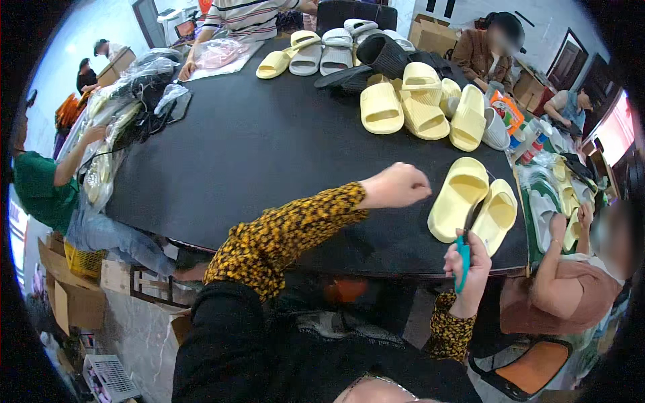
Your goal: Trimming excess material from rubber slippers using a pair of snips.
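Note:
My right hand point(471, 267) grips a pair of scissors point(463, 263) by its teal handles. The dark blades point away from me, over the gap between two pale yellow slide slippers. The larger-looking left slipper point(457, 205) lies on the black table point(282, 148), and the right slipper point(497, 218) rests beside it, close to the table's near right edge. To the left of this pair, my left hand point(398, 185) hovers over the tabletop with curled fingers. Whatever those fingers might hold is hidden.
Beyond the pair lies a heap of yellow slippers point(423, 107), with black slippers point(381, 55) and grey slippers point(336, 54) behind. Bagged slippers point(107, 134) pile up at the left edge. Several people sit or stand around the table; one at the right handles slippers.

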The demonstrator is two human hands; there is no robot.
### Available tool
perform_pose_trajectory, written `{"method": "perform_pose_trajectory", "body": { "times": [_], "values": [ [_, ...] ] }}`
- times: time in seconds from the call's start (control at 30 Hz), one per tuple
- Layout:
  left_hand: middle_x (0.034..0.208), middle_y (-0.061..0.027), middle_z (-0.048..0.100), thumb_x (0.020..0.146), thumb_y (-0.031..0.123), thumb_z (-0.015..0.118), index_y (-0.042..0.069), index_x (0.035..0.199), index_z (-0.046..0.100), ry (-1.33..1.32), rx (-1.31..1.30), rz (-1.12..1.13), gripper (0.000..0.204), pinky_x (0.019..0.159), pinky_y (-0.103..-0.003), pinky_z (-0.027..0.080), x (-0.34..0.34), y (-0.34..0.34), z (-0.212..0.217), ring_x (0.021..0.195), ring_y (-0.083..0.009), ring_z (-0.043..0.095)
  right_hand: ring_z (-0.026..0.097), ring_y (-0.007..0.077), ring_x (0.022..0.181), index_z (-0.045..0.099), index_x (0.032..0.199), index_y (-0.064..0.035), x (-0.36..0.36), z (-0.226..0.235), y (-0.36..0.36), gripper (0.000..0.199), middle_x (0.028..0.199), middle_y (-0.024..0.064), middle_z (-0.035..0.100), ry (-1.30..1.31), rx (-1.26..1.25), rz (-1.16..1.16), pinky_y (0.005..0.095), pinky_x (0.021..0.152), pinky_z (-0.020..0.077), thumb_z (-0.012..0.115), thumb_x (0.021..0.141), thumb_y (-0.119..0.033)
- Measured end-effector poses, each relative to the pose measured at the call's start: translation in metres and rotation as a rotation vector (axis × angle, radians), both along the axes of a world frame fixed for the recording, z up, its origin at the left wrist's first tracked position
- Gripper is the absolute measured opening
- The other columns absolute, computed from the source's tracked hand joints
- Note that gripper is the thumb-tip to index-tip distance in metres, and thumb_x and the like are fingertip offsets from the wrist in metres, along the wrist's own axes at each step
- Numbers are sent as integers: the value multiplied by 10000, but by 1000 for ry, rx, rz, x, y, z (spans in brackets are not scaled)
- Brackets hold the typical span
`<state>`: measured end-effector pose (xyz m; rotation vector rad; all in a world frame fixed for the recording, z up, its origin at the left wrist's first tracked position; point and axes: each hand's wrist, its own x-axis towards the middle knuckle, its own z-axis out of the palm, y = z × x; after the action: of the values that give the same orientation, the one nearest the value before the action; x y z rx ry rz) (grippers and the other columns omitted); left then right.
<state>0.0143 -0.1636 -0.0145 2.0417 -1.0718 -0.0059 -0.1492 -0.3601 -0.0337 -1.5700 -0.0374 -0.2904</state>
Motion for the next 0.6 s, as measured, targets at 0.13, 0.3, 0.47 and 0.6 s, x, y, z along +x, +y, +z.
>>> {"method": "perform_pose_trajectory", "body": {
  "times": [0.13, 0.3, 0.47, 0.6],
  "values": [
    [859, -191, 678, 855, 181, 582, -21, 930, 673, 122, 65, 170, 233, 735, -367, 527, -1, 61, -9, 803, -310, 669, 521, 61, 548, 538, 1180, 12, 13, 6, 20, 376, 754, 26, 583, 95, -90, 134, 170, 453, 389, 624, 825, -81],
    [852, -177, 681, 861, 186, 598, -6, 966, 665, 153, 147, 250, 228, 726, -348, 524, 5, 112, -16, 790, -280, 673, 532, 45, 564, 536, 1184, -5, 48, 47, 43, 371, 765, 13, 592, 146, -112, 335, 177, 453, 406, 642, 839, -87],
    [893, -212, 643, 844, 194, 603, -9, 979, 645, -191, 200, 333, 247, 761, -400, 502, 42, 131, -7, 858, -352, 626, 513, 92, 519, 512, 1156, 11, 108, 72, 78, 350, 719, 34, 549, 150, 229, 621, 213, 424, 397, 594, 889, -199],
    [967, -207, 625, 839, 216, 622, -11, 1069, 611, -115, 203, 483, 323, 796, -385, 491, 81, 127, -1, 889, -335, 613, 524, 99, 568, 525, 1111, -19, 154, 44, 105, 336, 740, 24, 546, 225, 431, 565, 230, 469, 424, 587, 908, -280]
  ]
}}
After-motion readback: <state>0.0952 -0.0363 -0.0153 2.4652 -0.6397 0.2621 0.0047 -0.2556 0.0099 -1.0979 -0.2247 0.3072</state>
